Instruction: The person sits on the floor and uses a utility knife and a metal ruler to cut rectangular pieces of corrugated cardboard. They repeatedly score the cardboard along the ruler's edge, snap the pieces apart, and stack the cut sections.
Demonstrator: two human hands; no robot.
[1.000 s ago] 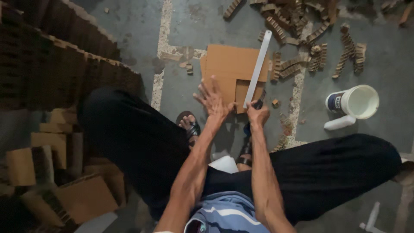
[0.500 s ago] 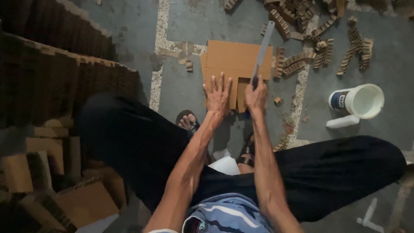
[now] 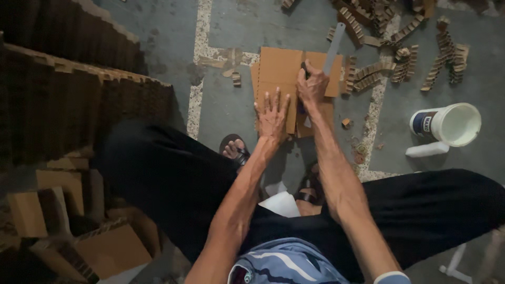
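Near the upper middle of the frame, flat brown corrugated cardboard sheets (image 3: 279, 73) lie on the grey concrete floor (image 3: 231, 110). The left hand (image 3: 272, 114) presses flat on them, fingers spread wide, gripping nothing. The right hand (image 3: 311, 84) has its fingers closed around a dark-handled knife with a long pale blade (image 3: 333, 48); the handle is mostly hidden. Bare floor opens left of the sheets; cut cardboard strips (image 3: 405, 52) crowd the right. A white plastic bucket (image 3: 447, 123) lies well apart, right.
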